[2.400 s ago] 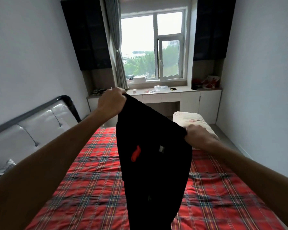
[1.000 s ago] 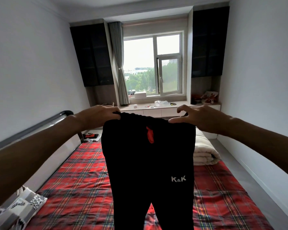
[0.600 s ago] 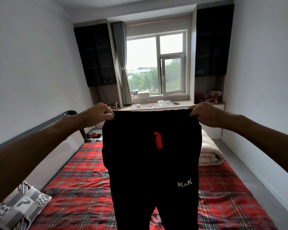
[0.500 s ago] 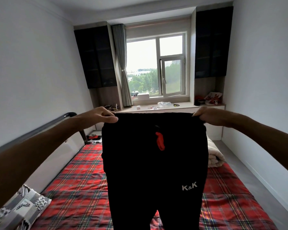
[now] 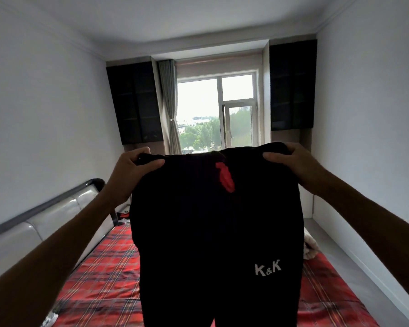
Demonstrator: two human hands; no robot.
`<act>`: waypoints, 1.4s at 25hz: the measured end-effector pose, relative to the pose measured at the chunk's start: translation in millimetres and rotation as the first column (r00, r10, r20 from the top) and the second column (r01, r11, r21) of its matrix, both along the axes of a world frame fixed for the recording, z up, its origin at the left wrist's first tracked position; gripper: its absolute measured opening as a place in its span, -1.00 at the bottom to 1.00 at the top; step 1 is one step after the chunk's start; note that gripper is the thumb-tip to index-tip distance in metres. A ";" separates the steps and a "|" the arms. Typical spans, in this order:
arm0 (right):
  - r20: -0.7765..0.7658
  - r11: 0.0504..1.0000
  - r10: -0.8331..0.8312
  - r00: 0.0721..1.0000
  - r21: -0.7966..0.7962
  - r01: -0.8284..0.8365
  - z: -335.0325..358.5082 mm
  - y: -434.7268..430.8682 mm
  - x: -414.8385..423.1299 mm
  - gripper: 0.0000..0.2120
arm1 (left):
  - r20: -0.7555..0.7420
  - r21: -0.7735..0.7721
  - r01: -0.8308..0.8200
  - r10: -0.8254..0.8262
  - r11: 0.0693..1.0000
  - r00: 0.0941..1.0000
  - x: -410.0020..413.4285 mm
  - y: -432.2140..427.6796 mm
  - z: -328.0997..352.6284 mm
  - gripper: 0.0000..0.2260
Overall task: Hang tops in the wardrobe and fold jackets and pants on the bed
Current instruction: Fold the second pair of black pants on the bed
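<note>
Gripping the waistband corners, the left hand (image 5: pixel 130 166) and right hand (image 5: pixel 293 161) hold black pants (image 5: pixel 217 232) marked "K&K" above the bed (image 5: pixel 99 274).

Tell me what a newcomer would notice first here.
A pair of black pants fills the centre, held up by its waistband between the left hand and right hand. A red drawstring hangs at its top and white K&K lettering sits lower down. Beneath lies a red plaid bedspread, with a bright window straight ahead.

Pants (image 5: pixel 213 232) above bed (image 5: pixel 99 274), between hands (image 5: pixel 132 166).
</note>
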State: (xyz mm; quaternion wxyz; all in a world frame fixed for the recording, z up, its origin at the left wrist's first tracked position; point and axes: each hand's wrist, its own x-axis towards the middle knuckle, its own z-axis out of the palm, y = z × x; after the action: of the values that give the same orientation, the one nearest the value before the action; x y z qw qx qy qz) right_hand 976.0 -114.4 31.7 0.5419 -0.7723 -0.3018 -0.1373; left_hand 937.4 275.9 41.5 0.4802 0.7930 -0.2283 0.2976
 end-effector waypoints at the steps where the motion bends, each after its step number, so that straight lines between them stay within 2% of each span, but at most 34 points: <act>1: 0.185 0.954 -0.181 0.966 -0.204 0.218 2.6 2.1 6.6 -0.59 | 0.060 0.149 -0.086 0.077 0.985 0.995 5.9 -3.0 1.5 -0.65; 2: 0.338 0.851 -0.269 0.902 -0.356 0.387 -1.5 2.9 12.1 -0.45 | 0.109 0.262 -0.166 0.141 0.951 0.984 5.8 -7.7 1.9 -0.66; 3: 0.380 0.808 -0.278 0.882 -0.404 0.428 -4.8 1.8 18.7 -0.41 | 0.142 0.300 -0.212 0.177 0.930 0.974 12.0 -9.3 1.0 -0.68; 5: 0.300 0.875 -0.285 0.910 -0.306 0.375 -4.7 -0.2 26.2 -0.61 | 0.090 0.225 -0.212 0.196 0.951 0.976 22.1 -7.1 1.3 -0.74; 7: 0.309 0.907 -0.273 0.911 -0.233 0.351 -1.2 -2.0 30.3 -0.71 | -0.005 0.091 -0.142 0.144 0.986 0.990 29.9 -5.8 4.1 -0.76; 9: 0.360 0.877 -0.260 0.896 -0.301 0.375 6.6 -10.0 31.1 -0.71 | -0.037 0.022 -0.122 0.123 0.992 0.992 31.7 -12.8 10.9 -0.75; 10: 0.390 0.836 -0.238 0.890 -0.384 0.392 10.5 -15.5 31.1 -0.72 | -0.024 0.030 -0.148 0.148 0.989 0.989 33.1 -17.1 14.5 -0.71; 13: 0.426 0.727 -0.113 0.898 -0.580 0.367 12.4 -36.3 32.8 -0.80 | 0.065 0.140 -0.263 0.256 0.955 0.964 37.7 -29.3 15.1 -0.69; 15: 0.373 0.804 -0.150 0.916 -0.492 0.333 7.4 -48.4 36.6 -0.78 | 0.128 0.193 -0.296 0.275 0.936 0.953 39.4 -38.9 12.2 -0.79; 17: 0.235 0.924 -0.192 0.953 -0.284 0.256 3.6 -56.2 39.3 -0.80 | 0.100 0.200 -0.256 0.240 0.946 0.965 42.8 -46.3 14.5 -0.85; 18: 0.144 0.965 -0.174 0.974 -0.172 0.197 3.4 -60.5 41.5 -0.80 | 0.023 0.227 -0.198 0.198 0.954 0.980 46.5 -47.1 19.9 -0.76; 20: -0.043 0.994 -0.113 0.993 0.000 0.113 6.2 -75.3 48.2 -0.69 | -0.264 0.287 0.024 0.055 0.958 0.963 50.0 -43.6 34.2 -0.63; 22: -0.192 0.995 -0.031 0.981 0.088 0.049 8.3 -91.9 55.4 -0.43 | -0.544 0.258 0.244 -0.068 0.935 0.836 49.0 -39.4 44.4 -0.71; 23: -0.230 0.997 -0.012 0.973 0.076 0.030 7.0 -99.7 60.3 -0.32 | -0.613 0.217 0.279 -0.091 0.935 0.785 50.1 -41.4 45.0 -0.80; 24: -0.261 0.999 -0.014 0.965 0.040 0.025 4.5 -104.3 64.5 -0.31 | -0.628 0.178 0.262 -0.095 0.948 0.772 50.9 -44.6 42.4 -0.87; 25: -0.279 0.998 -0.059 0.958 -0.027 0.054 0.5 -105.0 67.3 -0.41 | -0.577 0.164 0.191 -0.063 0.968 0.814 52.6 -50.1 37.0 -0.89; 26: -0.256 0.986 -0.150 0.955 -0.104 0.127 -2.4 -102.5 69.0 -0.54 | -0.465 0.182 0.077 0.017 0.980 0.885 54.8 -58.3 30.1 -0.91; 27: -0.184 0.957 -0.266 0.946 -0.172 0.235 -5.1 -99.8 72.1 -0.62 | -0.322 0.214 -0.074 0.141 0.974 0.936 57.6 -68.2 23.0 -0.93; 28: -0.051 0.895 -0.397 0.917 -0.241 0.374 -7.8 -96.0 76.1 -0.65 | -0.164 0.266 -0.248 0.297 0.932 0.941 60.2 -78.8 16.3 -0.93; 30: 0.253 0.717 -0.577 0.776 -0.297 0.630 -6.7 -82.7 72.5 -0.60 | 0.123 0.370 -0.570 0.570 0.733 0.812 60.4 -94.7 8.8 -0.82; 31: 0.308 0.652 -0.644 0.700 -0.259 0.713 -1.9 -75.0 64.7 -0.57 | 0.203 0.364 -0.660 0.636 0.657 0.745 56.9 -100.9 11.9 -0.79; 33: 0.332 0.586 -0.718 0.612 -0.186 0.789 0.9 -62.2 43.3 -0.58 | 0.284 0.317 -0.740 0.685 0.594 0.671 44.0 -107.8 16.7 -0.75; 35: 0.465 0.481 -0.741 0.484 -0.136 0.866 2.1 -53.0 16.3 -0.61 | 0.343 0.294 -0.778 0.698 0.556 0.628 27.6 -110.5 19.5 -0.73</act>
State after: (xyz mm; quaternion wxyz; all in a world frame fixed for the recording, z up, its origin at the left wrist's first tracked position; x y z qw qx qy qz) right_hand 992.2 -167.4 33.8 0.2001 -0.8680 -0.0050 -0.4545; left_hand 965.0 165.5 61.0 0.1061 0.8656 0.0254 0.4888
